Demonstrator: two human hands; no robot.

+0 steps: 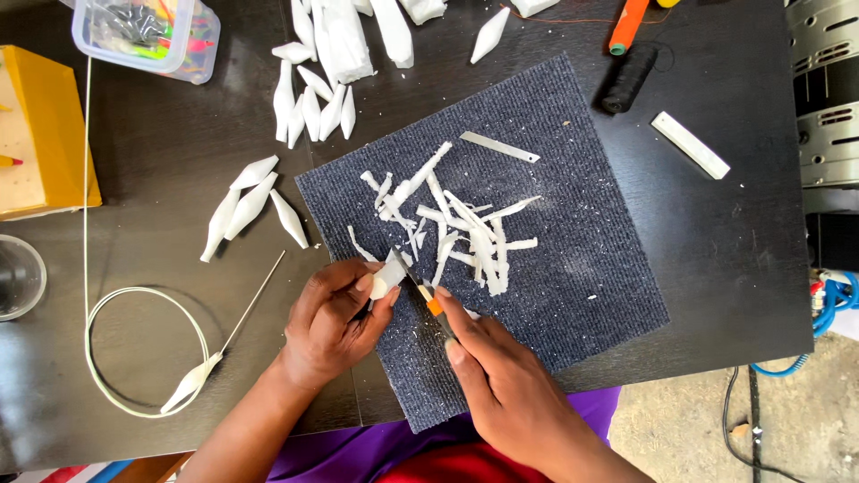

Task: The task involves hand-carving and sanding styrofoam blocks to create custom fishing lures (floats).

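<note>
A small white foam piece (388, 277) is pinched in the closed fingers of the left hand (335, 322). A craft knife (420, 288) is gripped by the right hand (501, 376), its blade laid against the foam above the grey mat (582, 268).

Bare forearms, purple and red clothing

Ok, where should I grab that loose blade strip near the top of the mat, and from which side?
Probably pinch the blade strip across its narrow width near the middle, coming straight down from above. It lies flat on the mat, clear of the white shavings, and its right end looks angled, so avoid the ends.
</note>
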